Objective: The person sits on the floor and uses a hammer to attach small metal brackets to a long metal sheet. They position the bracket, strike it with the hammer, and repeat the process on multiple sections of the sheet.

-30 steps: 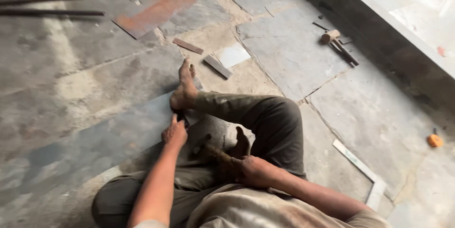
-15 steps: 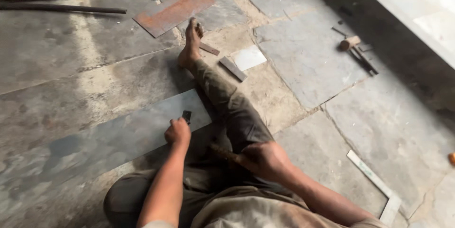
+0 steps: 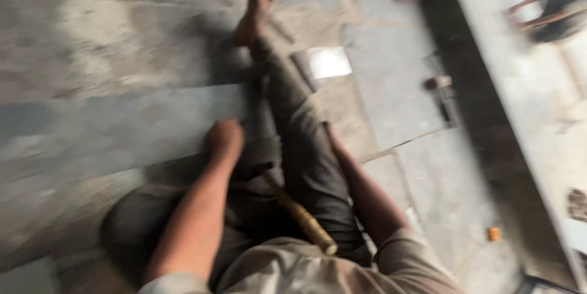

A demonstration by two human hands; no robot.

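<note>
Seated on the stone floor, I press my left hand (image 3: 224, 138), fingers curled, on the edge of a grey slab (image 3: 122, 129). My right hand is hidden behind my leg (image 3: 299, 147); its grip I cannot tell. A wooden handle (image 3: 302, 217) lies across my lap. The slab looks heavy, stiff, best gripped by its edges.

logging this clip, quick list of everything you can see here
grey stone slab: one, grey, flat on the floor under the left hand
wooden-handled tool: one, tan handle, lying across the lap
pale rectangular tile piece: one, whitish, on the floor right of the leg
hammer: one, blurred, on the floor farther right
small orange object: one, orange, floor at lower right
bare foot: one, stretched ahead at top
left hand: closed, on the slab's edge
right hand: hidden behind the leg
</note>
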